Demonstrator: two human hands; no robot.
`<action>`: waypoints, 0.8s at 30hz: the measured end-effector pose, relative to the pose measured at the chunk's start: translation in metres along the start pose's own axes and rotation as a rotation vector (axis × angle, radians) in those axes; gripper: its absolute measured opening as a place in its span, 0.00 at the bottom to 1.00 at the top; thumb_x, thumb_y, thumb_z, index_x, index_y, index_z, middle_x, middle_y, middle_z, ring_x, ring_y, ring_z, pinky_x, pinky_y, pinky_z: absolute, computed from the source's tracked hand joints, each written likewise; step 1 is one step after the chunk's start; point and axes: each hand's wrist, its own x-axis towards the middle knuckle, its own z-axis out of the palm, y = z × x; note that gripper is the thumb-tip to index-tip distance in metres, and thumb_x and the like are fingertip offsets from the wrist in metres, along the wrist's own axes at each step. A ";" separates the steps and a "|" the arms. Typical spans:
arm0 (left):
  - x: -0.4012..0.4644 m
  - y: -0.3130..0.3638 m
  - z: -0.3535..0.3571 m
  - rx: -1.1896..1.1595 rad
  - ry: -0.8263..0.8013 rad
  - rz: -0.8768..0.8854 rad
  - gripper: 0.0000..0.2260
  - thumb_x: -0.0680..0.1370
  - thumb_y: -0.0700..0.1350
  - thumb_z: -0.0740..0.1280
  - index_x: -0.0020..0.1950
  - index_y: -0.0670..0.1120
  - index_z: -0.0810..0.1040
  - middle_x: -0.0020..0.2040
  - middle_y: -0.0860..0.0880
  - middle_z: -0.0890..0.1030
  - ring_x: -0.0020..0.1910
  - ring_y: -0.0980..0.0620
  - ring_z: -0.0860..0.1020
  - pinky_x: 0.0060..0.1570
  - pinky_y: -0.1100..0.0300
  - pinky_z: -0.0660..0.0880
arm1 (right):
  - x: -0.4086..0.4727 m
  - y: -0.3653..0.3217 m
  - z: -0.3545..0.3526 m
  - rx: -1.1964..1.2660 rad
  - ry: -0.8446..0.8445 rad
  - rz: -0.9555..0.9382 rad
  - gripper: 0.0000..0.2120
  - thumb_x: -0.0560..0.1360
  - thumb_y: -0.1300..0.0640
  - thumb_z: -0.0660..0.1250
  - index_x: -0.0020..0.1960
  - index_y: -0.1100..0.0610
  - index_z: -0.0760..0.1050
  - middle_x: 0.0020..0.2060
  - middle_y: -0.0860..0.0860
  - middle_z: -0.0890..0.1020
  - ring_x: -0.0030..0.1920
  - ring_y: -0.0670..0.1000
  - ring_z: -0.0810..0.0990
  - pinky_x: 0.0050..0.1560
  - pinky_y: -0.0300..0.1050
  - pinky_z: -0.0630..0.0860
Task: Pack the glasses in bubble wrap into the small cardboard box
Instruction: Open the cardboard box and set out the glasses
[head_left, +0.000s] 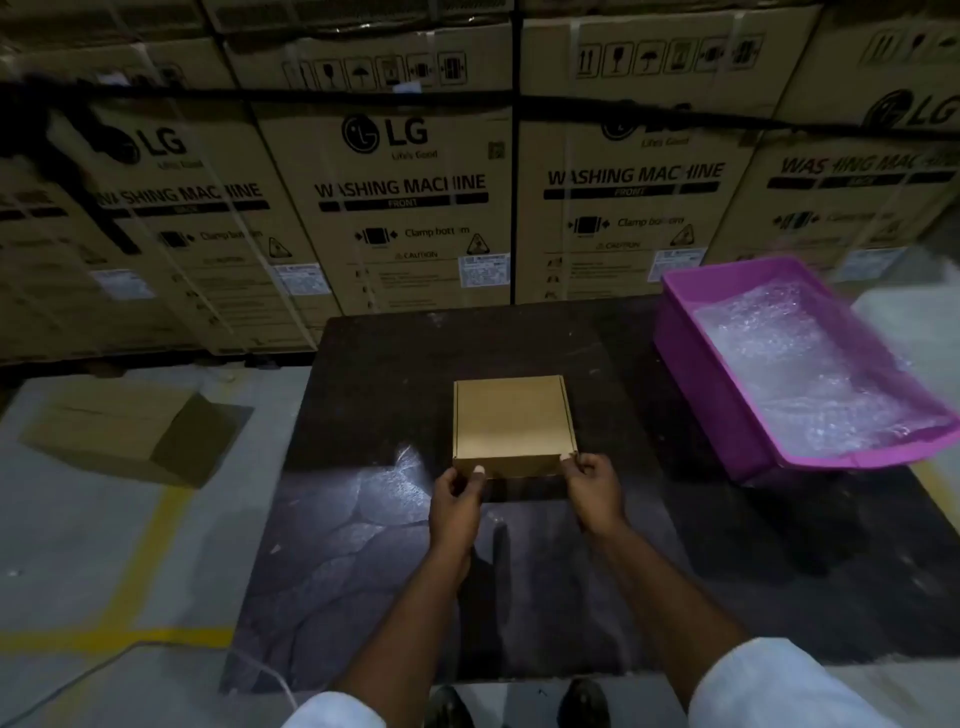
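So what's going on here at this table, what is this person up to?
A person stands at a dark table with both hands on the near edge of a small cardboard box, whose lid is shut. The left hand holds the near left corner; the right hand pinches the near right corner. To the right sits a purple bin of bubble wrap. No glasses are visible.

Dim all round, the only bright spot a pale glare patch on the dark scuffed table (363, 519) near its front left. The stacked brown cardboard cartons (415, 182) behind bow and smear at the edges, and the pink plastic tub (685, 332) is motion-blurred.
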 end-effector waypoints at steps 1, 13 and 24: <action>-0.001 0.000 0.001 -0.006 0.008 0.004 0.28 0.76 0.54 0.69 0.73 0.47 0.66 0.64 0.44 0.77 0.63 0.42 0.76 0.64 0.43 0.73 | -0.001 -0.001 0.001 0.027 0.013 -0.004 0.14 0.76 0.54 0.67 0.56 0.63 0.75 0.50 0.57 0.81 0.54 0.58 0.78 0.47 0.41 0.67; -0.011 0.004 0.014 -0.054 0.072 0.010 0.32 0.68 0.67 0.69 0.65 0.50 0.69 0.57 0.42 0.79 0.49 0.40 0.81 0.41 0.51 0.78 | -0.005 -0.001 0.013 0.074 0.108 0.041 0.14 0.76 0.51 0.67 0.54 0.61 0.74 0.46 0.53 0.79 0.47 0.52 0.75 0.45 0.40 0.65; -0.005 0.009 0.023 -0.062 0.227 -0.027 0.27 0.66 0.71 0.67 0.47 0.48 0.75 0.45 0.43 0.82 0.41 0.43 0.79 0.43 0.46 0.77 | 0.010 0.000 0.014 0.174 0.089 0.089 0.12 0.76 0.52 0.68 0.52 0.59 0.71 0.43 0.52 0.77 0.45 0.54 0.76 0.41 0.41 0.67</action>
